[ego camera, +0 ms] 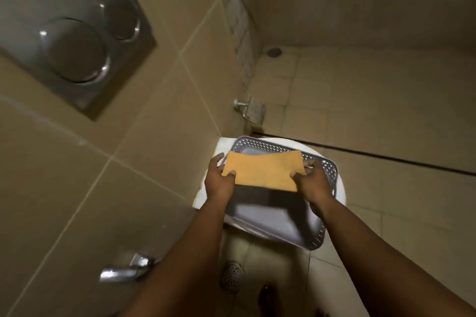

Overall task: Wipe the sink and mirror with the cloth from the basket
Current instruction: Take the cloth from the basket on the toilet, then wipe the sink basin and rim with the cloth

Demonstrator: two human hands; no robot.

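Orange cloth [262, 171] held flat just above grey basket [322, 234], left hand [219, 180] and right hand [313, 181] each pinching an edge, likely to keep it spread. Basket sits on white toilet lid [341, 188].

Both hands, left [219, 183] and right [313, 183], pinch with arms outstretched.

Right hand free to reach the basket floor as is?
Probably not: the right hand and left hand both pinch the orange cloth, stretched above the grey basket. The floor below looks bare otherwise.
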